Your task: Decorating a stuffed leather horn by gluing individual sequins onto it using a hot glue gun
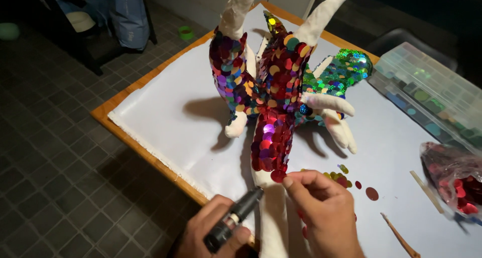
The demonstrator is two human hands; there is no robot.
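Head view only. Left hand [213, 233] wrapped closed around a black pen-shaped glue tool [233, 220], tip aimed at the bare white tail of the stuffed dragon figure [273, 112]. Right hand [324, 213] pinched shut, thumb and forefinger on a red sequin [277, 176] pressed at the lower edge of the sequinned patch, touching the tool tip area. The figure lies on white cloth [165, 112] over the wooden worktop [108, 118], body partly covered in red, purple, gold and green discs, horns and legs bare white.

Loose sequins [369, 192] lie on the cloth just right of the right hand. Clear plastic bag of red sequins [454, 180] at the right edge, compartmented clear box [432, 90] behind it. Two thin wooden sticks [401, 238] near the lower right.

Risks, judged: the tool tip sits very close to the pinching fingers, so glue or heat could catch a fingertip. The sequin could slip off line and break the overlap row. Excess glue may smear onto the bare fabric. Dim light makes exact placement hard.
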